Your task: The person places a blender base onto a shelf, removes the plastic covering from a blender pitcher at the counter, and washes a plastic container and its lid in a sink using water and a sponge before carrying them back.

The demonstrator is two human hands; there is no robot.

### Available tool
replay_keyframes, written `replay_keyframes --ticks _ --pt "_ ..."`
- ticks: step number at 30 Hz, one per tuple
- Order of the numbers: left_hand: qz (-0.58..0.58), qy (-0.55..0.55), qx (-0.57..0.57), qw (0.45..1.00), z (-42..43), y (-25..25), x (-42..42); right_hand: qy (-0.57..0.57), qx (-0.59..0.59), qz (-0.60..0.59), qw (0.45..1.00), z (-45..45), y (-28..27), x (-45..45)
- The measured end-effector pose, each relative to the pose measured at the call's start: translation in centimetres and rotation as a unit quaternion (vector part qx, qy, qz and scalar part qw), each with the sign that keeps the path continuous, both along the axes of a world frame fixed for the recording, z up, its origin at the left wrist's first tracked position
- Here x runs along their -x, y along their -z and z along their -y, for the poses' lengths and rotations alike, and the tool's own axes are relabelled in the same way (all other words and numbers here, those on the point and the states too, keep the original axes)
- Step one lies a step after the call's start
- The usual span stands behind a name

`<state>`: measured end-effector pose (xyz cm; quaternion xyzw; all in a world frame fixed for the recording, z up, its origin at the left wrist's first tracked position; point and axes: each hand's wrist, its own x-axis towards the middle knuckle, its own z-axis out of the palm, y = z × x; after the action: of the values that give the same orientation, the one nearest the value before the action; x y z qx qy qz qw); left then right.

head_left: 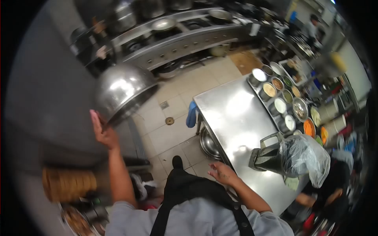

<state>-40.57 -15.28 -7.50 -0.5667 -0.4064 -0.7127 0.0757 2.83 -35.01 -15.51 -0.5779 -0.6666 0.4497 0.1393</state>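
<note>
A large steel mixing bowl is held up at the left, tilted with its opening facing down and to the right. My left hand supports it at its lower rim, with the fingers stretched up along the side and partly hidden by the bowl. My right hand hangs low beside the near-left edge of the steel table, holding nothing, its fingers loosely apart. Under that table sits another steel bowl, close to my right hand.
Several ingredient tins line the table's far right side. A container covered with a plastic bag stands on the table. A stove runs along the back. Stacked bamboo steamers are at lower left. Another person is at right.
</note>
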Motion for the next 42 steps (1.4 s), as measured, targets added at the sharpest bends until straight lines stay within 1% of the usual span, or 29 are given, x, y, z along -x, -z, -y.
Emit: replay_keyframes --ticks 1,2,3,5,7,9,11,12,13,15,16,17,19,20,21,23,25,27,28,30,31,33,34,35,37,38,39,41,42 --pt "-0.024 0.052 -0.055 0.997 -3.5 -2.6 1.1 0.021 -0.038 0.023 0.999 -1.5 -0.8 0.9" --pt "-0.157 -0.058 -0.072 0.983 -6.4 -5.4 2.1 0.053 -0.038 0.025 0.998 -2.6 -1.3 1.7" --pt "-0.282 -0.165 -0.095 0.941 -9.5 -8.0 3.2 0.081 -0.054 0.013 0.995 -3.4 -1.6 2.2" --pt "-0.253 -0.141 -0.138 0.947 -16.2 -10.6 5.1 0.154 -0.069 0.008 0.986 -4.0 -2.5 2.7" --pt "-0.293 -0.115 -0.166 0.935 -19.9 -13.9 5.3 0.192 -0.085 0.030 0.977 -3.5 -3.4 2.8" --pt "-0.305 -0.182 -0.179 0.917 -24.0 -15.0 5.7 0.266 -0.117 0.040 0.956 -2.4 -4.2 3.1" --pt "-0.147 -0.036 -0.128 0.980 -28.6 -12.4 6.8 0.356 -0.165 0.083 0.916 -1.3 -7.6 3.4" --pt "-0.095 -0.097 -0.027 0.990 -29.6 -11.7 6.2 0.375 -0.168 0.087 0.908 -0.6 -9.0 3.1" --pt "-0.044 -0.158 0.077 0.983 -30.3 -11.0 5.8 0.415 -0.286 0.138 0.852 0.5 -10.4 2.5" --pt "0.079 -0.158 0.278 0.944 -33.8 -7.1 6.4 0.464 -0.489 0.219 0.705 2.6 -13.6 0.3" --pt "0.166 -0.033 0.297 0.940 -33.9 -4.6 5.3 0.501 -0.540 0.266 0.621 3.4 -15.8 -0.8" --pt "0.247 0.094 0.310 0.913 -34.4 -2.4 3.9 0.539 -0.523 0.304 0.586 4.8 -17.9 -2.1" --pt "0.208 0.142 0.435 0.864 -32.8 -0.4 -0.3 0.553 -0.530 0.360 0.534 6.7 -20.9 -5.6" --pt "0.212 0.195 0.427 0.857 -32.6 1.5 -2.4 0.595 -0.506 0.337 0.525 7.2 -21.7 -7.2" --pt "0.216 0.250 0.420 0.845 -32.2 2.9 -4.7 0.638 -0.484 0.263 0.539 7.5 -21.7 -8.8" --pt "0.144 0.246 0.527 0.800 -28.6 1.5 -11.0 0.613 -0.480 0.250 0.575 8.0 -19.4 -11.8" --pt "0.122 0.327 0.550 0.759 -27.5 3.1 -16.0 0.587 -0.440 0.283 0.618 7.5 -19.2 -11.4" --pt "0.084 0.385 0.542 0.742 -25.9 4.2 -20.8 0.529 -0.407 0.344 0.660 7.5 -20.6 -10.7" --pt "0.077 0.402 0.537 0.737 -24.6 3.6 -23.4 0.540 -0.408 0.353 0.646 7.8 -20.5 -11.1" --pt "-0.010 0.442 0.537 0.719 -22.0 2.9 -27.4 0.624 -0.426 0.328 0.566 8.4 -19.7 -12.5" --pt "-0.015 0.453 0.531 0.716 -21.6 2.7 -29.2 0.630 -0.428 0.334 0.555 9.0 -19.7 -13.2" --pt "-0.124 0.454 0.551 0.689 -21.1 3.1 -32.0 0.737 -0.423 0.269 0.453 10.0 -19.4 -14.1" --pt "-0.148 0.468 0.540 0.683 -20.9 3.2 -33.2 0.775 -0.372 0.241 0.451 10.1 -18.6 -14.4" --pt "-0.149 0.474 0.538 0.681 -20.7 3.4 -34.5 0.776 -0.373 0.244 0.446 10.4 -18.4 -14.8" --pt "-0.168 0.530 0.545 0.628 -20.3 3.4 -36.4 0.716 -0.331 0.157 0.594 10.4 -17.9 -15.3" --pt "-0.204 0.519 0.537 0.633 -20.2 3.1 -37.3 0.705 -0.318 0.209 0.599 9.9 -17.6 -15.2" --pt "-0.209 0.522 0.536 0.630 -20.7 3.2 -37.9 0.709 -0.316 0.209 0.595 9.6 -17.8 -14.9" --pt "-0.201 0.549 0.561 0.586 -22.0 4.7 -38.9 0.655 -0.347 0.223 0.633 8.7 -19.4 -14.4" --pt "-0.206 0.542 0.561 0.591 -22.7 5.6 -39.2 0.632 -0.339 0.239 0.655 8.1 -21.1 -13.3"
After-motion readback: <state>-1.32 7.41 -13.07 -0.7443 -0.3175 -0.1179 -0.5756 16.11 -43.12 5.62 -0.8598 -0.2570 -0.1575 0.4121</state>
